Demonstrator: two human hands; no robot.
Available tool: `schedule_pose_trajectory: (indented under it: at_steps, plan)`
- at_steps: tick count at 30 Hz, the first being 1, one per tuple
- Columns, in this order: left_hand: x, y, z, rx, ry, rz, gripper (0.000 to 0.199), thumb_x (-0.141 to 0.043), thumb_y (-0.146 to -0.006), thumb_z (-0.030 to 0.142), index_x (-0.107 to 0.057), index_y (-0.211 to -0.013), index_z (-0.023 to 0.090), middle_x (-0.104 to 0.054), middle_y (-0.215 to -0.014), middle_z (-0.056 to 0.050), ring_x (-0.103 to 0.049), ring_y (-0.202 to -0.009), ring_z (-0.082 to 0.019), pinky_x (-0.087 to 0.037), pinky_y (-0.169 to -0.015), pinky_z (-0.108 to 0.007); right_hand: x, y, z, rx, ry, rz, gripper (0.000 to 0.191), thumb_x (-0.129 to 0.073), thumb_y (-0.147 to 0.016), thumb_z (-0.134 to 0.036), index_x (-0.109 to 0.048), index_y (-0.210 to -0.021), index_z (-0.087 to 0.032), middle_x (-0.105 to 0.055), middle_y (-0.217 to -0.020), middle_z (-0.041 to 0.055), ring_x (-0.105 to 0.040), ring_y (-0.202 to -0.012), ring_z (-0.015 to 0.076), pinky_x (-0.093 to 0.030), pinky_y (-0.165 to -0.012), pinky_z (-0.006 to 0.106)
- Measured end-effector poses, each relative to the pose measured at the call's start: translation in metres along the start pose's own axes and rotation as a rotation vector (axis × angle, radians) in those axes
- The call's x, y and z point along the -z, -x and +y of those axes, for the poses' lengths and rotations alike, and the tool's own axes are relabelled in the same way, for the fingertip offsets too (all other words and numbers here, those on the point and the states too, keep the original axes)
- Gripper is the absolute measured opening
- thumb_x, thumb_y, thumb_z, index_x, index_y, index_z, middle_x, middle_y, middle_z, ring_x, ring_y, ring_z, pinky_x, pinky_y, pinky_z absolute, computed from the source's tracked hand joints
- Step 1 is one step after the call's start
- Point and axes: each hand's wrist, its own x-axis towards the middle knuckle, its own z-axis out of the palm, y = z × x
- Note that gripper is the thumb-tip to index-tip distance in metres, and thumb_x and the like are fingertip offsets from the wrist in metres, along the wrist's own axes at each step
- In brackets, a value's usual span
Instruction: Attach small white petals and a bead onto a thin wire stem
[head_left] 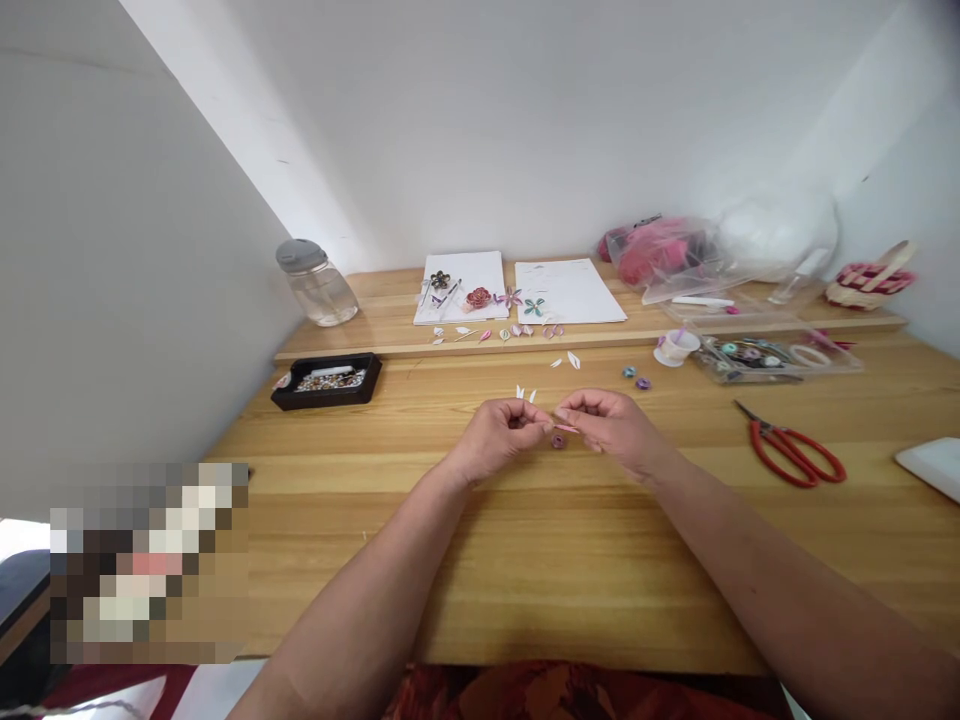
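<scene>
Over the middle of the wooden table (450, 560), my left hand (504, 434) and my right hand (609, 428) meet fingertip to fingertip. A small thin pink piece (566, 428) shows between them, pinched in my right fingers. My left thumb and forefinger are pressed together at its other end; what they grip is too small to make out. Just below the fingertips lies a small purple spool (558, 441). White petal-like pieces (520, 394) lie behind my left hand, and more white slips (574, 360) lie farther back. Two small spools, one blue (629, 372) and one purple (643, 384), rest behind my right hand.
Red-handled scissors (799, 455) lie at right, before a clear box (780, 355) and a white ribbon spool (678, 347). A black tray (326, 382) with beads sits at left, near a bottle (317, 285). Paper sheets (570, 290) with flower ornaments lie on the raised shelf.
</scene>
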Motion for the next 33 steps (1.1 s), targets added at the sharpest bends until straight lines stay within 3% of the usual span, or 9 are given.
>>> schedule_pose_trajectory:
  at_steps: [3,7,11,14,17,20,33]
  plan:
    - [-0.001,0.0,0.001,0.006,0.039,0.057,0.03,-0.074,-0.073,0.043,-0.068,-0.078,0.013,-0.066,-0.073,-0.001,-0.05,-0.063,-0.009,-0.038,-0.063,-0.022,-0.004,0.001,0.001,-0.116,-0.099,-0.022,0.031,-0.077,-0.066,-0.045,-0.066,-0.075,-0.017,-0.063,-0.061,-0.0001,-0.036,-0.042,0.0052,-0.023,-0.041,0.022]
    - [-0.002,-0.004,-0.003,-0.026,0.082,0.163,0.032,-0.075,-0.073,0.044,-0.067,-0.078,0.013,-0.064,-0.073,0.0,-0.05,-0.065,-0.009,-0.038,-0.065,-0.022,-0.012,0.005,0.005,-0.162,-0.16,-0.076,0.032,-0.078,-0.066,-0.045,-0.063,-0.075,-0.018,-0.062,-0.062,-0.0003,-0.038,-0.041,0.005,-0.026,-0.039,0.021]
    - [-0.001,-0.008,-0.009,-0.042,0.09,0.279,0.031,-0.074,-0.073,0.042,-0.066,-0.077,0.013,-0.06,-0.069,0.001,-0.047,-0.062,-0.008,-0.035,-0.062,-0.022,-0.019,0.011,0.004,-0.104,-0.038,-0.08,0.027,-0.074,-0.072,-0.043,-0.062,-0.073,-0.019,-0.062,-0.064,-0.0008,-0.043,-0.044,0.0076,-0.034,-0.041,0.023]
    - [0.0,-0.009,-0.011,-0.036,0.056,0.303,0.03,-0.074,-0.072,0.041,-0.067,-0.078,0.013,-0.059,-0.067,0.001,-0.045,-0.06,-0.008,-0.033,-0.059,-0.022,-0.018,0.015,0.0,0.049,0.152,-0.03,0.02,-0.069,-0.078,-0.038,-0.064,-0.072,-0.019,-0.061,-0.063,-0.0007,-0.046,-0.049,0.0093,-0.036,-0.046,0.024]
    - [-0.001,-0.008,-0.01,-0.034,0.014,0.273,0.029,-0.073,-0.072,0.041,-0.067,-0.077,0.013,-0.061,-0.07,0.0,-0.046,-0.061,-0.008,-0.034,-0.06,-0.022,-0.012,0.017,-0.004,0.221,0.271,0.054,0.015,-0.065,-0.082,-0.033,-0.067,-0.076,-0.019,-0.065,-0.066,0.0005,-0.053,-0.056,0.0118,-0.04,-0.053,0.025]
    - [-0.001,-0.006,-0.008,-0.02,-0.039,0.203,0.029,-0.072,-0.073,0.041,-0.067,-0.077,0.013,-0.063,-0.071,-0.001,-0.047,-0.061,-0.009,-0.035,-0.06,-0.022,-0.007,0.016,-0.006,0.299,0.307,0.087,0.013,-0.063,-0.084,-0.031,-0.068,-0.08,-0.019,-0.067,-0.065,0.0,-0.056,-0.055,0.0123,-0.042,-0.054,0.025]
    - [0.001,-0.003,-0.009,-0.006,-0.095,0.03,0.025,-0.069,-0.077,0.038,-0.068,-0.081,0.013,-0.064,-0.071,0.0,-0.045,-0.061,-0.008,-0.032,-0.059,-0.022,0.001,0.008,-0.002,0.292,0.263,0.044,0.015,-0.065,-0.082,-0.033,-0.07,-0.08,-0.019,-0.071,-0.073,0.0034,-0.065,-0.066,0.0168,-0.049,-0.06,0.028]
